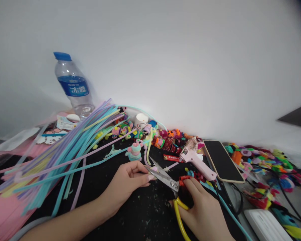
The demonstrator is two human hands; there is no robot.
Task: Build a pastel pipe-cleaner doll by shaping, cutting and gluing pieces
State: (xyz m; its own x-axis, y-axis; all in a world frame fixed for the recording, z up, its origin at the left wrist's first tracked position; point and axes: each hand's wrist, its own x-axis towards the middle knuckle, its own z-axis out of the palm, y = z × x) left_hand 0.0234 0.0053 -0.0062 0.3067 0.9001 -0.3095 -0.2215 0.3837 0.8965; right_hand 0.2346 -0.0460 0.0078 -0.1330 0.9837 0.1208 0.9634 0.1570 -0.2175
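Note:
My right hand (202,209) grips a pair of scissors (165,179) by red and yellow handles, the blades open and pointing up-left over the black table (140,214). My left hand (127,182) is pinched at the blade tips, holding a thin pale pink pipe cleaner piece (171,165) that runs off to the right. A small pastel figure made of pipe cleaners (134,151) stands just beyond my left fingers.
A fan of long pastel pipe cleaners (65,154) lies at the left. A water bottle (74,87) stands by the wall. A pink glue gun (197,160), a phone (223,160) and heaps of small colourful craft pieces (261,164) fill the right side.

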